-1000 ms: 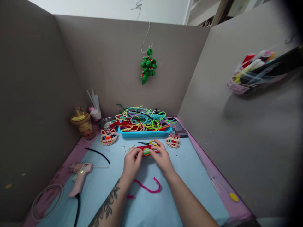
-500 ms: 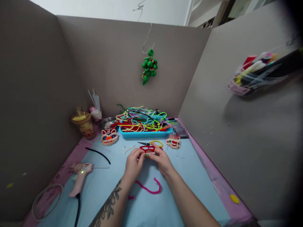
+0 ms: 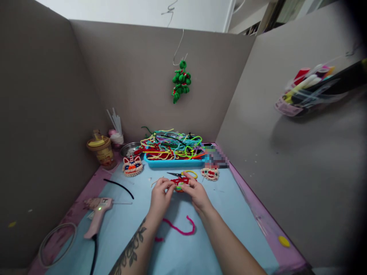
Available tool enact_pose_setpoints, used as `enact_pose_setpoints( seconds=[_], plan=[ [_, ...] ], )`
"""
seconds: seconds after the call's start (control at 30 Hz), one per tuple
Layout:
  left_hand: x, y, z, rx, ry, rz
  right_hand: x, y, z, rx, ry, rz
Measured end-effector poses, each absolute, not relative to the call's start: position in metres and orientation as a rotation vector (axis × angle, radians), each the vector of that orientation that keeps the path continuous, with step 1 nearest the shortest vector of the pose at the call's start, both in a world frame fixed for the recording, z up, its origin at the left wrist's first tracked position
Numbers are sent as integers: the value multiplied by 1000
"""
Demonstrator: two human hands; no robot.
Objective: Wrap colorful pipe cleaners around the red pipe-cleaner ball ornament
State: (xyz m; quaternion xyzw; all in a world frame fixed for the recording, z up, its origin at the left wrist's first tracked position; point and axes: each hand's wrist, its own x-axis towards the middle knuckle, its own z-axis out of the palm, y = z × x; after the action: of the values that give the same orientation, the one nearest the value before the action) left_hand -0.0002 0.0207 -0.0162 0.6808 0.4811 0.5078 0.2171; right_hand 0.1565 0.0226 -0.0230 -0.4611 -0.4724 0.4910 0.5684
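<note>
Between my two hands is a small red pipe-cleaner figure [image 3: 181,181] with green and orange parts along its lower edge. My left hand [image 3: 160,195] pinches its left side with thumb and fingertips. My right hand [image 3: 198,194] grips the right side, index finger raised along the top. The fingers hide much of the figure. Just behind it lie scissors with yellow handles [image 3: 192,173], partly covered by my right fingers. A bent magenta pipe cleaner [image 3: 182,232] lies on the blue mat [image 3: 229,229], nearer to me and partly behind my left forearm.
At the back stands a blue tray [image 3: 174,164] heaped with pipe cleaners. Two pipe-cleaner faces [image 3: 132,167] flank the middle. On the left are a pink glue gun [image 3: 99,215], a black pipe cleaner [image 3: 120,187], a metal bowl [image 3: 129,148] and a brown tub [image 3: 104,154]. Grey panels surround the table.
The red figure has tilted between my fingers, so its upper part looks flatter and more green shows. My hands have barely shifted.
</note>
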Motion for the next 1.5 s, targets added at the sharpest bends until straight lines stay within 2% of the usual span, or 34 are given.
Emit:
enact_pose_setpoints(
  seconds=[0.2, 0.63, 0.83, 1.07, 1.27, 1.5],
  plan=[
    [1, 21, -14, 1752, 1477, 1424, 158, 21, -24, -1116, -1227, 1082],
    [7, 14, -16, 1459, 1421, 1408, 154, 15, -18, -1180, -1405, 830],
    [8, 23, -20, 1191, 1453, 1546, 154, 19, -23, -1027, -1257, 1017],
    [4, 22, -16, 911, 1135, 1197, 155, 20, -24, -936, -1170, 1173],
    [1, 22, -13, 818, 1143, 1176, 154, 21, -24, -818, -861, 1487],
    [0, 21, -9, 889, 1130, 1120, 155, 24, -27, -704, -659, 1671]
  ],
)
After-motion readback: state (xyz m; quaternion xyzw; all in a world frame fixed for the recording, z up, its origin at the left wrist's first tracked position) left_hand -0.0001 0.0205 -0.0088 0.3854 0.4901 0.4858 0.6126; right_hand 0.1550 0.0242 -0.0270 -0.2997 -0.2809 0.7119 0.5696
